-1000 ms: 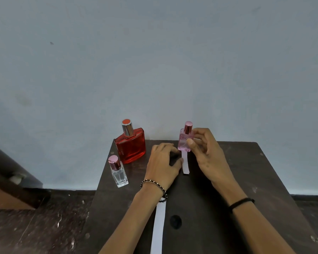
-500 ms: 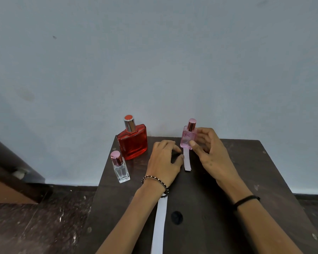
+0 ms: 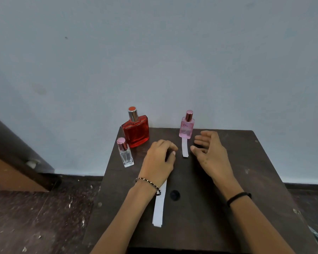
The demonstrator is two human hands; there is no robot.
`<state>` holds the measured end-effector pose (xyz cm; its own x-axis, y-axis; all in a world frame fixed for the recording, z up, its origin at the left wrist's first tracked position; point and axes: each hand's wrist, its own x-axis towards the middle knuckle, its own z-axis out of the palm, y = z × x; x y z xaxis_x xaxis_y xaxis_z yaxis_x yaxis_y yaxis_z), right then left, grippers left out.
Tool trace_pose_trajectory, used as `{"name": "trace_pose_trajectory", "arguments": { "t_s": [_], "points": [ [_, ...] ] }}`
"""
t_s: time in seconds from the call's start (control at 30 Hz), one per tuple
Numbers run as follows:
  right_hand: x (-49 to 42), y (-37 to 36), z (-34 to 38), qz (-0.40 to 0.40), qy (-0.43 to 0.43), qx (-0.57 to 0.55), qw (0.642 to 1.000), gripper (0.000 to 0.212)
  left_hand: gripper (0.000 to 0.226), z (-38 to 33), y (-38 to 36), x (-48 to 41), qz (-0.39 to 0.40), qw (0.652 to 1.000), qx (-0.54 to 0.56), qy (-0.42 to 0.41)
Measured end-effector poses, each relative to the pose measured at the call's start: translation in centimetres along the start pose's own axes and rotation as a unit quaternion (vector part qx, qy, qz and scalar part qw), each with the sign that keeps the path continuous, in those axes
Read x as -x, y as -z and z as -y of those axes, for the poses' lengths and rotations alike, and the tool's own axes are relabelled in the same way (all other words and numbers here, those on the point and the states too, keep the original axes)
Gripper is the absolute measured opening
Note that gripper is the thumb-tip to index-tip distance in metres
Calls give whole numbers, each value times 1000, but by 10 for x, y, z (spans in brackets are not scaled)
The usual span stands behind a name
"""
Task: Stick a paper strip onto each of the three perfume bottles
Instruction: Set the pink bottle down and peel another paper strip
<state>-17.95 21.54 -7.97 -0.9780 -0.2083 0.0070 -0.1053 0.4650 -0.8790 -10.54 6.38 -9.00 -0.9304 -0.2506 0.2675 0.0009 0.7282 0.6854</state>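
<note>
- Our right hand [image 3: 212,154] hangs spread and empty just right of the pink bottle [image 3: 186,127], apart from it.
- A short paper strip [image 3: 185,149] trails from the bottle's base, between our hands.
- Our left hand [image 3: 159,160] rests curled on the long strip [image 3: 159,206]; whether it grips, we cannot tell.

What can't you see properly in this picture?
- Head view: the top of the long paper strip is hidden under the left hand.
- Whether the left hand's curled fingers pinch anything is hidden by the hand itself.
- How the short paper strip joins the pink bottle is too small to tell.
- The table is cut off by the bottom edge.
</note>
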Motion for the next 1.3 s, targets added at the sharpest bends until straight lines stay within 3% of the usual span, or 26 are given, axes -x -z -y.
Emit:
{"name": "trace_pose_trajectory", "arguments": {
  "t_s": [0.1,0.27,0.43,0.67,0.93,1.3],
  "points": [
    [25,-4,9,19,14,34,999,47,18,1,13,19,-11,1000,4,-13],
    [84,-9,26,178,94,88,975,29,33,12,38,56,8,1000,16,-3],
    [120,-11,27,282,198,183,921,56,42,19,48,79,83,995,47,-7],
    [123,-12,21,240,267,226,905,49,40,28,45,80,102,994,32,-27],
    [121,-7,23,259,288,261,884,56,39,28,46,78,103,994,24,-22],
    [128,-11,24,171,325,263,892,30,39,29,42,81,92,994,60,4]
  ]
}}
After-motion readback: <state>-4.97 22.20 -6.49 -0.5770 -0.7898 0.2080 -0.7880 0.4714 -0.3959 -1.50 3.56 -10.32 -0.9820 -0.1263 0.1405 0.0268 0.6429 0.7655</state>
